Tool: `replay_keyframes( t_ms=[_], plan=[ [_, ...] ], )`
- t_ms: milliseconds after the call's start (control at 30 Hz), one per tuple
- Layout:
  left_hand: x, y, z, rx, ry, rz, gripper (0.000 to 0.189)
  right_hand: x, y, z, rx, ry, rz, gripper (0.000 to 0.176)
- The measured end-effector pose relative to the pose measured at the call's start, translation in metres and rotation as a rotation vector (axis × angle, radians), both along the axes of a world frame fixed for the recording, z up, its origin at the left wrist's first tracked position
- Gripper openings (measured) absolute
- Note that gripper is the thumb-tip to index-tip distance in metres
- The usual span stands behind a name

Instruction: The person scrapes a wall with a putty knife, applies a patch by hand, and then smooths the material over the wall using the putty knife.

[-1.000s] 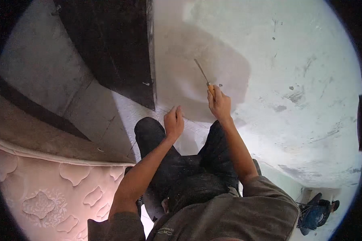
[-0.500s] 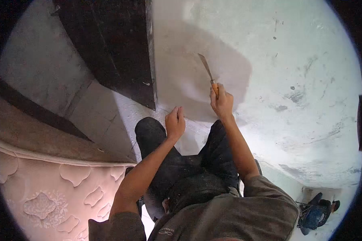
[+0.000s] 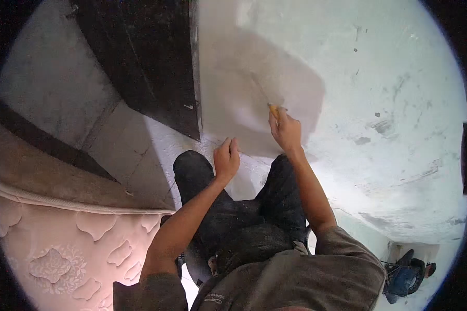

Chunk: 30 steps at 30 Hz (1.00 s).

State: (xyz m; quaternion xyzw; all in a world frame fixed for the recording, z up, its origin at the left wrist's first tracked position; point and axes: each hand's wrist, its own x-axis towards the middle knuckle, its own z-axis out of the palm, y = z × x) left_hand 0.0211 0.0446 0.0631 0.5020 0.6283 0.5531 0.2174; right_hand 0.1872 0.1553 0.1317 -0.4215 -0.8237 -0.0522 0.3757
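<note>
My right hand (image 3: 286, 132) grips the orange handle (image 3: 275, 111) of a putty knife. Its thin blade (image 3: 260, 89) shows nearly edge-on and faint against the shadowed part of the pale wall (image 3: 301, 85), pointing up and to the left. Over my left knee (image 3: 192, 168), my left hand (image 3: 226, 159) is loosely curled, back of the hand toward me, with nothing visible in it.
A dark door-like panel (image 3: 150, 62) stands at the upper left, its edge beside the wall. At lower left lies a pink quilted mattress (image 3: 109, 243). Dark scuffs mark the wall to the right. Another person (image 3: 412, 274) appears at the far lower right.
The putty knife has turned in my right hand, so its blade now shows as a thin faint line against the wall. My left hand stays in place.
</note>
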Motion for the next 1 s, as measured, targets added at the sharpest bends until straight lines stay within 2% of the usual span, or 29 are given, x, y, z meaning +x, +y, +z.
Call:
replay_keyframes(
  t_ms=[33,67,133,167,233,267,333,433,533,667,733,833,867,933,1000],
  plan=[
    [0.000,0.002,-0.002,0.005,0.012,0.002,0.031,0.001,0.003,0.000,-0.036,-0.118,-0.013,0.020],
    [0.000,0.001,-0.003,0.008,0.017,-0.003,0.031,0.003,0.000,-0.002,-0.034,-0.113,-0.019,0.020],
    [0.000,-0.001,0.001,0.015,0.066,-0.001,0.030,-0.002,-0.010,0.009,0.061,0.078,0.009,0.020],
    [0.001,-0.001,0.002,0.012,0.059,0.004,0.030,-0.002,-0.009,0.008,0.059,0.071,0.015,0.020],
    [0.000,-0.001,0.006,0.018,0.005,-0.021,0.030,-0.001,-0.004,0.006,0.002,-0.103,-0.028,0.020],
    [0.001,-0.001,0.006,0.020,0.009,-0.027,0.030,0.001,-0.006,0.005,0.003,-0.100,-0.034,0.020],
    [0.000,0.000,0.005,0.003,0.007,-0.028,0.030,0.002,-0.004,0.004,0.079,0.076,0.043,0.017],
    [0.002,-0.001,0.006,0.053,0.027,0.004,0.031,0.003,0.000,0.003,0.016,-0.058,-0.024,0.016],
    [0.002,-0.002,0.010,0.037,0.009,-0.016,0.031,0.003,-0.006,0.011,0.100,0.057,0.034,0.014],
    [0.004,-0.005,0.014,0.018,-0.016,-0.027,0.032,0.003,-0.009,0.014,0.068,0.029,0.000,0.014],
    [0.003,-0.003,0.014,0.045,-0.035,-0.046,0.031,0.005,-0.001,0.010,0.079,-0.083,0.034,0.014],
    [0.002,-0.001,0.009,0.048,0.028,-0.008,0.031,0.002,-0.006,0.008,0.093,0.066,0.021,0.017],
    [0.004,-0.003,0.007,0.043,0.025,-0.011,0.031,0.004,-0.005,0.006,0.089,0.063,0.018,0.017],
    [0.002,-0.001,0.007,0.059,0.012,-0.028,0.033,0.005,0.003,0.006,0.039,-0.104,-0.028,0.019],
    [0.000,0.001,0.008,0.043,0.023,-0.015,0.033,0.005,0.003,0.006,0.058,0.003,-0.007,0.020]
  ],
)
